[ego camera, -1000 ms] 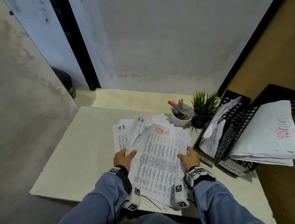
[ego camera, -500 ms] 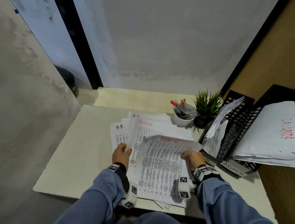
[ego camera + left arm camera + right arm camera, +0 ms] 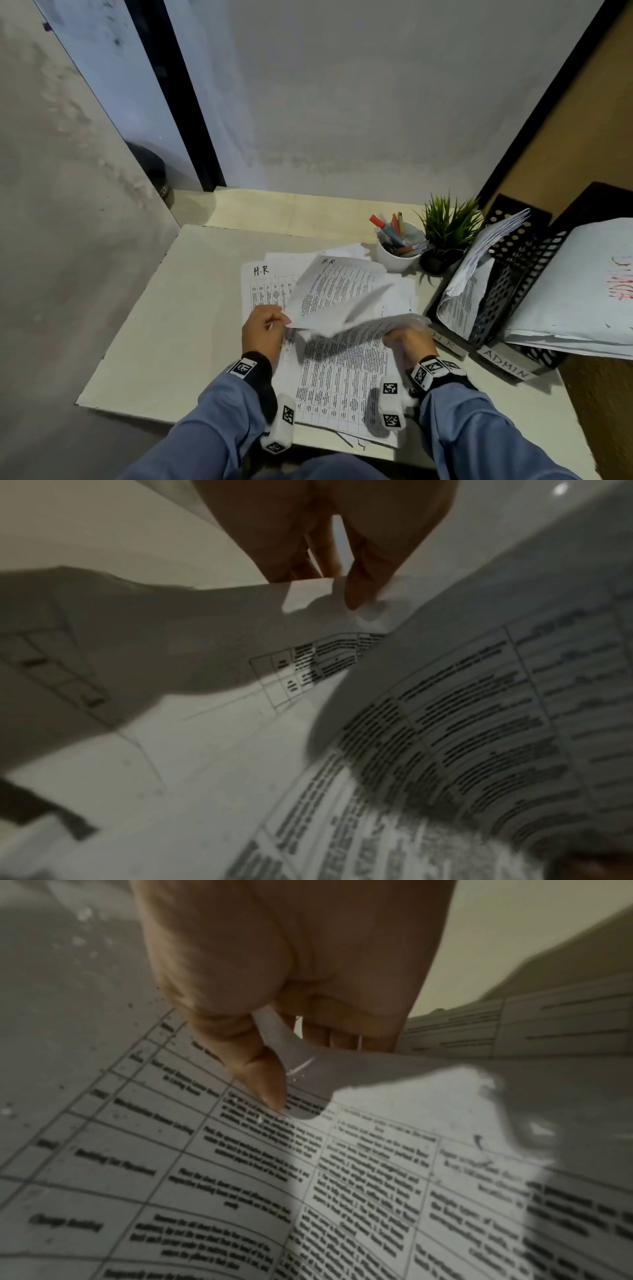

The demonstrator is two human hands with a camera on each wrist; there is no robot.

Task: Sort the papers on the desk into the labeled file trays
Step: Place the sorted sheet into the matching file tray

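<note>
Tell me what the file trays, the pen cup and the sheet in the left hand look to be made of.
File trays: black, perforated with rows of holes, matte; metal or plastic, cannot tell which.
Pen cup: white, smooth, slightly glossy; probably ceramic, possibly plastic.
Sheet pinched by the left hand: thin white printed paper, matte; it curls, creases and lets light through.

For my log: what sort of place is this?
Probably an office desk set in a partitioned corner: black file trays labelled H.R and ADMIN, a cup of pens, a small potted plant, printed papers.
</note>
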